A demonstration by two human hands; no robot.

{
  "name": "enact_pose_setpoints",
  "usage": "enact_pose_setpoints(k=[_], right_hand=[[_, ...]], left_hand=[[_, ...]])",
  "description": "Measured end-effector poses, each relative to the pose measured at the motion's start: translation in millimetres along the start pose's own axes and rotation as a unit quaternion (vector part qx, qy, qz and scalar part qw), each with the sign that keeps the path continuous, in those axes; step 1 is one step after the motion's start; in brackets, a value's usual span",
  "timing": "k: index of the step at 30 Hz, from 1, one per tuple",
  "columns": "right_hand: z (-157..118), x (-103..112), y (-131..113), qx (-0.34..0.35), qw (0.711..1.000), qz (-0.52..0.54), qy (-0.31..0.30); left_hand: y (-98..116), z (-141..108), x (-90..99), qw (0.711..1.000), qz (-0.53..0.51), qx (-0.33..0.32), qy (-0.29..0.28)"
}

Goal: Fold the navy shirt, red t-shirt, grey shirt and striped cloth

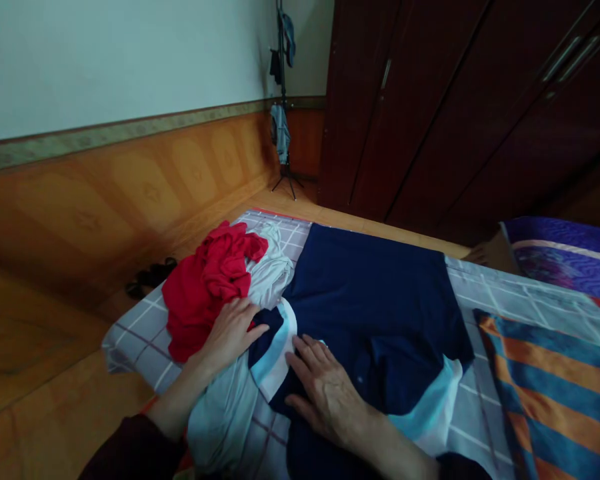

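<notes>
A navy shirt [370, 287] with light blue and white bands on its sleeves lies spread on the checked cloth. My left hand [233, 331] rests at the end of its left sleeve, beside the red garment, fingers spread. On the shirt near the white band lies my right hand [325, 387], palm down with its thumb apart from the fingers. Neither hand visibly grips the fabric. The shirt's lower right part is rumpled, and its near edge is partly hidden by my right forearm.
A crumpled red garment [210, 287] and pale grey clothes [225, 413] lie at the left. An orange and blue striped cloth [565, 393] is at the right. Beyond stand a coat rack [283, 87] and dark wardrobe [420, 120]. Dark shoes [153, 277] are on the floor.
</notes>
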State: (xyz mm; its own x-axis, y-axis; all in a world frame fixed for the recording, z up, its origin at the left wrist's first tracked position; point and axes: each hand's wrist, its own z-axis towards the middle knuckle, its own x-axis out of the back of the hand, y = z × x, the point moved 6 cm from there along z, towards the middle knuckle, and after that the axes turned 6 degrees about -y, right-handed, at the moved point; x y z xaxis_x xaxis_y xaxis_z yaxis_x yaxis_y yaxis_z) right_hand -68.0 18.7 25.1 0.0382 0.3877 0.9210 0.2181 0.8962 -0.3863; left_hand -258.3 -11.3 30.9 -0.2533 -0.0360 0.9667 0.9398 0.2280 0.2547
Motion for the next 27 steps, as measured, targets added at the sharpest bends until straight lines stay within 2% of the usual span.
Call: enact_pose_setpoints(k=[3, 6, 8, 11, 14, 16, 17, 19, 21, 22, 24, 27], right_hand=[[-1.6, -16.6, 6.2, 0.0, 1.0, 0.005, 0.003], [-3.3, -15.1, 12.2, -0.007, 1.0, 0.02, 0.017], [-3.5, -10.1, 13.4, -0.003, 0.999, 0.034, 0.02], [-2.8, -4.2, 14.1, 0.001, 0.998, 0.057, 0.013], [-2.2, -2.7, 14.7, 0.0, 0.998, 0.068, 0.011], [-2.2, -3.3, 14.9, -0.001, 0.998, 0.069, 0.011], [-2.1, -3.5, 15.0, -0.002, 0.998, 0.069, 0.012], [-2.0, -3.6, 14.7, -0.003, 0.997, 0.07, 0.011], [-2.0, -3.1, 14.3, -0.002, 0.998, 0.07, 0.008], [-2.0, -2.7, 14.1, 0.0, 0.998, 0.069, 0.006], [-2.5, -2.9, 14.5, 0.001, 0.998, 0.069, 0.001], [-3.5, -7.1, 16.6, 0.001, 0.997, 0.072, -0.012]], left_hand=[[1.5, -2.2, 12.5, 0.997, -0.077, 0.01, -0.012], [1.9, -15.5, 29.4, 0.982, -0.184, 0.032, -0.003], [6.0, -25.0, 33.2, 0.974, -0.223, 0.042, -0.005], [20.0, -32.8, 27.0, 0.962, -0.268, 0.028, -0.037], [36.1, -32.2, 18.3, 0.942, -0.317, -0.025, -0.104], [39.6, -28.5, 13.2, 0.924, -0.347, -0.043, -0.153], [37.1, -25.0, 11.6, 0.922, -0.351, -0.036, -0.158], [25.4, -15.1, 11.0, 0.945, -0.308, 0.003, -0.109], [13.6, -5.5, 12.1, 0.978, -0.2, 0.053, -0.02], [11.5, -1.4, 10.5, 0.987, -0.144, 0.067, 0.004], [13.1, 7.1, 2.0, 0.995, -0.071, 0.068, -0.003], [14.0, 19.5, -5.3, 0.995, -0.077, 0.051, -0.033]])
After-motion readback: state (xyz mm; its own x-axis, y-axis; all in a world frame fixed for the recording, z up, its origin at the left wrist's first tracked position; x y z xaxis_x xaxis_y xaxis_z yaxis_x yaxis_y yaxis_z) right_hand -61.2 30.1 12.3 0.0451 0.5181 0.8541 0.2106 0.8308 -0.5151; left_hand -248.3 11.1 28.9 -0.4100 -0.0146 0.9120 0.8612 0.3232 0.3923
